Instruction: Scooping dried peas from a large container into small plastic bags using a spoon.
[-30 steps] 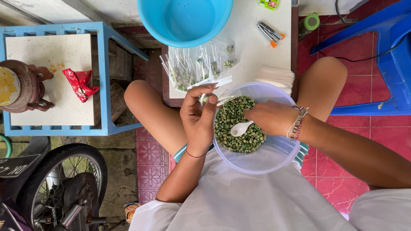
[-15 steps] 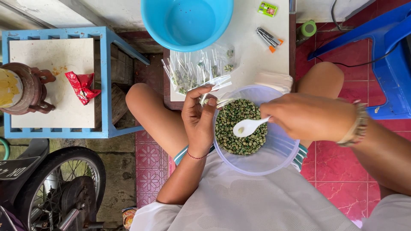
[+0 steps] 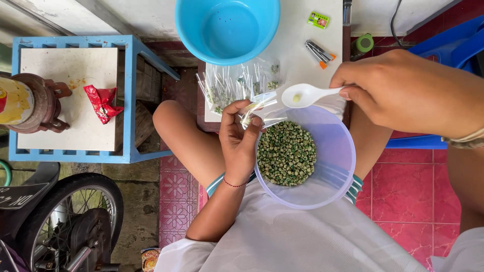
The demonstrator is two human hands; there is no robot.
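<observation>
Looking straight down, I have the left hand (image 3: 239, 143) pinching a small clear plastic bag (image 3: 259, 112) between thumb and fingertips, right at the near rim of the translucent bowl (image 3: 335, 166) that sits in the lap. The bag's mouth points toward the spoon; I think a few green bits sit inside it, but the plastic glares and I can't be sure. The right hand (image 3: 403, 90) is closed on the handle of a white plastic spoon (image 3: 305, 94), which hangs level just above the bowl's far edge, beside the bag, with what looks like one pale-green piece in its scoop. The bowl holds a heap of green coated peas (image 3: 286, 153) piled toward its left side.

Beyond the bowl, a spread of filled clear packets (image 3: 227, 88) lies on the white tabletop (image 3: 302, 30), with a light-blue basin (image 3: 227, 25) above them. A stapler (image 3: 320, 53) and a little green box (image 3: 318, 20) rest further right. Off to the left, a blue stand (image 3: 128, 100) carries a red wrapper (image 3: 102, 103) and a brown pot (image 3: 35, 103), and a motorbike wheel (image 3: 65, 221) shows at the bottom left.
</observation>
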